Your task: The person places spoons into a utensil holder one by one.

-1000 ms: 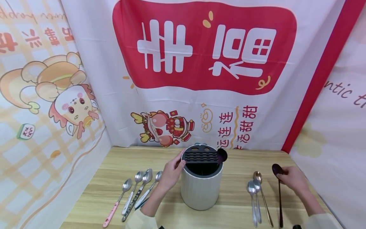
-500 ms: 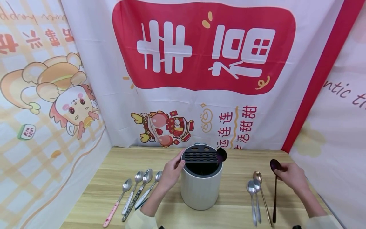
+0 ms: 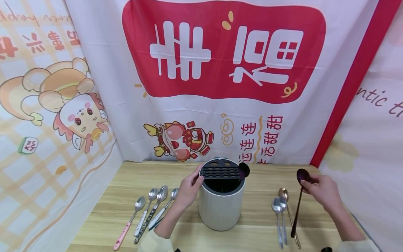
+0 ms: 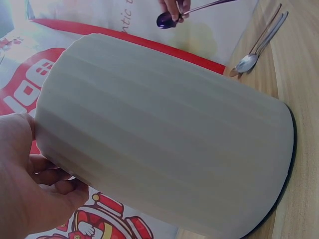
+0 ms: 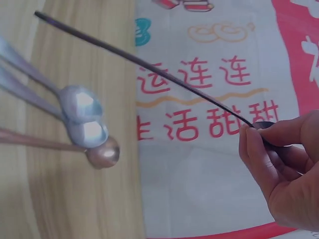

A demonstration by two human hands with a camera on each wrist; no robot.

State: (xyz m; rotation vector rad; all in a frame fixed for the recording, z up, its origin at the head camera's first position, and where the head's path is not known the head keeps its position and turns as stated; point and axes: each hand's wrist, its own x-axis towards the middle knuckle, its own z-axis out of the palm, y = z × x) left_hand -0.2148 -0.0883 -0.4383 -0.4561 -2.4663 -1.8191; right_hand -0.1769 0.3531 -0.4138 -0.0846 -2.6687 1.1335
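My left hand (image 3: 189,190) holds the upper left side of a white ribbed utensil holder (image 3: 220,213), thumb at its rim. The holder stands upright on the wooden table, with a black slotted insert (image 3: 220,172) on top. A dark spoon (image 3: 245,170) stands in it, its bowl showing at the right rim. Over the table's right side, my right hand (image 3: 324,193) pinches another dark long-handled spoon (image 3: 297,211) just below the bowl. That spoon tilts, bowl up, its handle end hanging toward the lower left. In the right wrist view, fingers (image 5: 259,162) partly hide its bowl.
Two silver spoons (image 3: 280,210) and a copper-coloured spoon (image 3: 284,193) lie right of the holder. Several spoons with patterned handles (image 3: 150,213) lie on the left of the wooden table (image 3: 258,196). Printed cloths (image 3: 226,105) hang behind and at both sides.
My right hand has raised the dark spoon off the table and drawn it slightly left, its handle end swinging left over the copper-coloured spoon. My left hand and the holder stay put.
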